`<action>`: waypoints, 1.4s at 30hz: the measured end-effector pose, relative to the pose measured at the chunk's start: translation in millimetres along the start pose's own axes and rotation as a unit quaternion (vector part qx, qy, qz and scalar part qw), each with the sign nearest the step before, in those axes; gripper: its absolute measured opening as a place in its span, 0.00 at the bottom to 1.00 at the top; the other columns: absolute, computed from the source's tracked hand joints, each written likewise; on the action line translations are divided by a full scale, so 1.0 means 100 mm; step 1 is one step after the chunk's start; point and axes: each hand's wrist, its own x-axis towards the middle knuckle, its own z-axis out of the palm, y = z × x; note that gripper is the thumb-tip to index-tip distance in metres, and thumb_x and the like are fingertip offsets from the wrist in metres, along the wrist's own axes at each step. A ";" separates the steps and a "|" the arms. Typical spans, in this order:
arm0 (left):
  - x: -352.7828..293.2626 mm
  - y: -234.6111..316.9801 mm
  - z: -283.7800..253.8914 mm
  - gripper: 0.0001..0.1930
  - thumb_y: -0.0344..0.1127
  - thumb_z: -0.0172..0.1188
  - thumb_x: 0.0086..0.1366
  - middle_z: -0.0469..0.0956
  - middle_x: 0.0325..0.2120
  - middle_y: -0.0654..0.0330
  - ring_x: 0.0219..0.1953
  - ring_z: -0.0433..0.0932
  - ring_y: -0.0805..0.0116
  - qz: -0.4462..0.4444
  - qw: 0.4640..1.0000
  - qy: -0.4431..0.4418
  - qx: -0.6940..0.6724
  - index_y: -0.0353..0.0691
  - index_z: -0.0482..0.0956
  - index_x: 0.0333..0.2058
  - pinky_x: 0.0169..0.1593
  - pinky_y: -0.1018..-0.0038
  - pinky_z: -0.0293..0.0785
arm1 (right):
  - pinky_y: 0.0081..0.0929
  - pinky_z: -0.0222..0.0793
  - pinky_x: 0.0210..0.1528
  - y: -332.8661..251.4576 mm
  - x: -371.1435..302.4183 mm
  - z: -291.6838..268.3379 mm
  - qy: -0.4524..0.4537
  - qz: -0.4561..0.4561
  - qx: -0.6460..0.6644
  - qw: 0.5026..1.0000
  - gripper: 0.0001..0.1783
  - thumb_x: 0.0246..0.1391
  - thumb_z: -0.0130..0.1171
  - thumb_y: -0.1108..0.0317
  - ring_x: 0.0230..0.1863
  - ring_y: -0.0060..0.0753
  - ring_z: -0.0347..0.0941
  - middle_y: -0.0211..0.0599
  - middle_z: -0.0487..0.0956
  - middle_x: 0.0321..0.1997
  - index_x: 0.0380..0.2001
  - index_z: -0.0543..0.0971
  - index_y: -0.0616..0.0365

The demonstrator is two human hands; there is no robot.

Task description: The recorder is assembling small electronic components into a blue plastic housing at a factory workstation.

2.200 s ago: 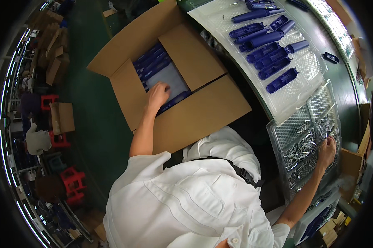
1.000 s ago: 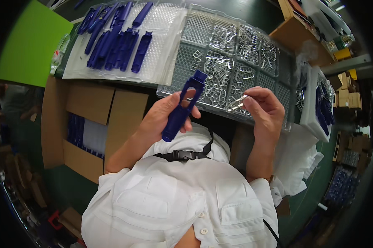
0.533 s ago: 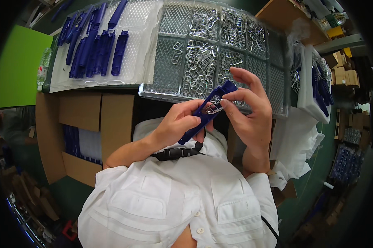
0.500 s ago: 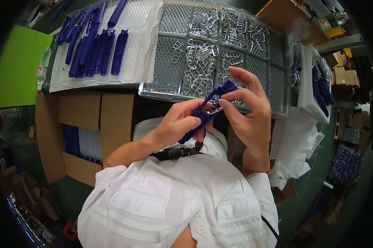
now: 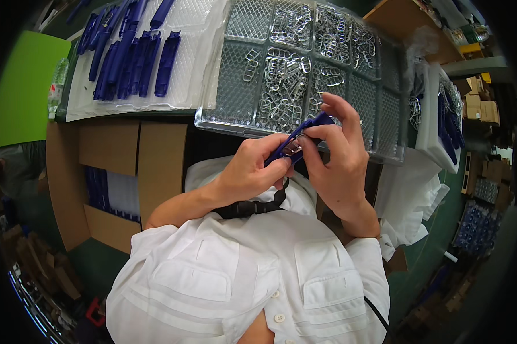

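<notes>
A long blue plastic part (image 5: pixel 316 122) is held slantwise in front of my chest. My left hand (image 5: pixel 251 166) is closed around its lower part, thumb on top. A small shiny wire clip (image 5: pixel 292 148) lies in the middle opening of the part. My right hand (image 5: pixel 340 163) pinches at the clip with thumb and index finger, the other fingers raised. Fingers hide where clip and part meet. Just beyond my hands is a clear divided tray (image 5: pixel 227 123) with many metal wire clips (image 5: pixel 284 80) in its compartments.
More blue plastic parts (image 5: pixel 166 64) lie on a white padded sheet (image 5: pixel 200 86) at the far left. An open cardboard box (image 5: pixel 162 172) with blue parts stands to my left. At the right, a white foam tray (image 5: pixel 427 129) holds blue parts and clips. White wrapping (image 5: pixel 407 200) hangs below it.
The blue part has turned slightly in my hands. My left thumb has moved up toward the clip, and my right fingers press lower and closer to the part.
</notes>
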 end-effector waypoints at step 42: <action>0.11 0.42 -0.32 0.27 0.25 0.78 0.55 0.84 0.42 0.53 0.43 0.84 0.62 0.260 0.925 0.022 0.277 0.33 0.82 0.55 0.48 0.70 0.80 | 0.42 0.75 0.60 0.83 -0.17 -0.05 0.150 -0.028 0.338 0.929 0.18 0.53 0.78 0.63 0.58 0.47 0.77 0.59 0.79 0.58 0.42 0.81 0.58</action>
